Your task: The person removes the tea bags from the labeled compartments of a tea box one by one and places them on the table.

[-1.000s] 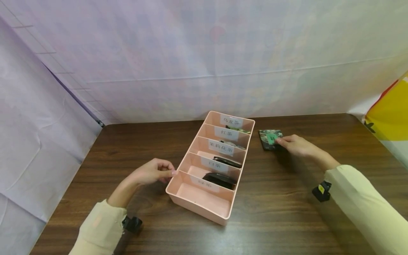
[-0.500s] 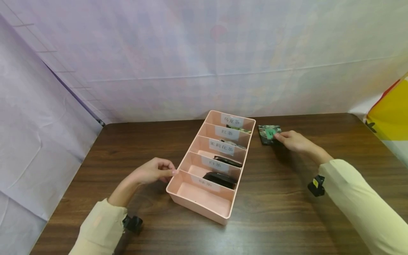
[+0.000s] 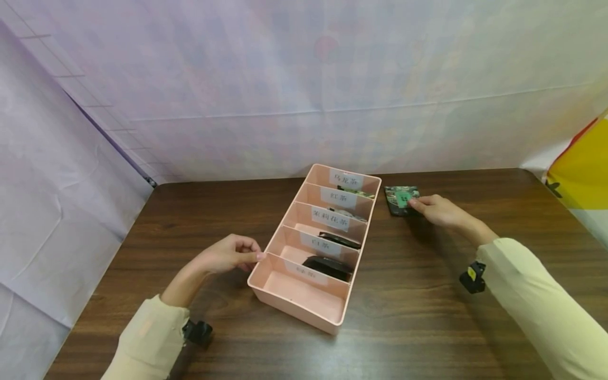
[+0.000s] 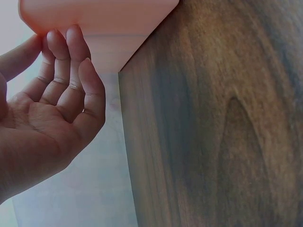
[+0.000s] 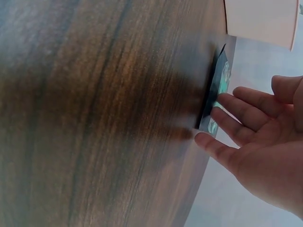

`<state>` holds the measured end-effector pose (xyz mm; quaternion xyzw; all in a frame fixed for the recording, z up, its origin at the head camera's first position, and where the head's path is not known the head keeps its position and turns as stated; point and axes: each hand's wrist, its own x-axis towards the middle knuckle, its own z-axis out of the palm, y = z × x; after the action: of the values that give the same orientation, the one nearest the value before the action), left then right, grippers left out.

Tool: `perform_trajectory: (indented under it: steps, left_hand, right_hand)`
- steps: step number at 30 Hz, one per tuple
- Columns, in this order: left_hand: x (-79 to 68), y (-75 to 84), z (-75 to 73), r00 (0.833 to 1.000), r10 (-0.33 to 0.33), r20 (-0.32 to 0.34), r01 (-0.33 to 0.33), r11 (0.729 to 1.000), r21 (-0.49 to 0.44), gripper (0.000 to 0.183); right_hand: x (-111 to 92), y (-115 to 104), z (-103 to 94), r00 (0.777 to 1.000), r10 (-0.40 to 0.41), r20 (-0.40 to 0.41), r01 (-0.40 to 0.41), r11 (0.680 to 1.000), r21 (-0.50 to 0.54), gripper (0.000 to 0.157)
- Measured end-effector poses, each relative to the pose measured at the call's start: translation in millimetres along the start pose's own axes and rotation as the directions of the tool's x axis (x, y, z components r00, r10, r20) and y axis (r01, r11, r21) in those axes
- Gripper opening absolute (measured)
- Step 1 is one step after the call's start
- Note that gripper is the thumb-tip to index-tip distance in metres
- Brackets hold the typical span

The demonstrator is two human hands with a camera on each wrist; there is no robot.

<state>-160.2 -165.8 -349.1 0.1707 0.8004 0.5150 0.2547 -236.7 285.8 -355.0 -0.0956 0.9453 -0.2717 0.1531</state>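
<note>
A pink divided storage box (image 3: 294,313) stands on the table, its compartments bearing white labels with Chinese names of teas. My left hand (image 3: 228,256) pinches its left rim between thumb and fingers; in the left wrist view the curled fingertips (image 4: 57,40) meet the outer wall just under the rim. To the right of the box lies a flat tea sachet (image 3: 399,198), black with a green label. My right hand (image 3: 439,211) touches its right edge. In the right wrist view those fingers (image 5: 246,113) are fairly straight against the sachet, with the thumb apart from them.
Dark sachets (image 3: 328,268) stand in the middle compartments, and greenish or grey ones (image 3: 356,192) in the far compartments. The front compartment shows its bare floor. A pale cloth (image 3: 237,95) hangs behind the brown wooden table (image 3: 418,316). Yellow fabric (image 3: 581,171) hangs at the right.
Between the first two frames the right hand and the sachet have shifted slightly away, toward the table's back edge. The left hand and the box have barely moved.
</note>
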Motion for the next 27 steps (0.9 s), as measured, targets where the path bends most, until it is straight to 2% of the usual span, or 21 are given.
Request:
perform_trajectory:
  steps: [7, 12, 22, 27]
  left_hand:
    - [0.8, -1.6, 0.3, 1.000, 0.011, 0.002, -0.011, 1.000, 0.007, 0.017]
    - [0.2, -1.4, 0.2, 1.000, 0.014, 0.000, -0.014, 1.000, 0.008, 0.018]
    - [-0.7, -0.5, 0.6, 1.000, 0.013, 0.002, -0.013, 1.000, 0.004, 0.018]
    - [-0.2, -0.8, 0.6, 1.000, 0.010, -0.002, -0.010, 1.000, 0.009, 0.018]
  right_hand:
    - [-3.9, -2.8, -4.6, 1.000, 0.002, 0.004, -0.002, 1.000, 0.019, 0.065]
    - [-10.2, -8.4, -12.5, 1.000, -0.028, -0.010, 0.028, 0.999, 0.044, 0.064]
    - [-29.6, -39.5, -25.7, 0.994, -0.093, -0.053, 0.096, 0.994, 0.058, 0.057]
    - [-39.1, -57.4, -25.2, 0.983, -0.165, -0.079, 0.169, 0.985, 0.039, 0.048]
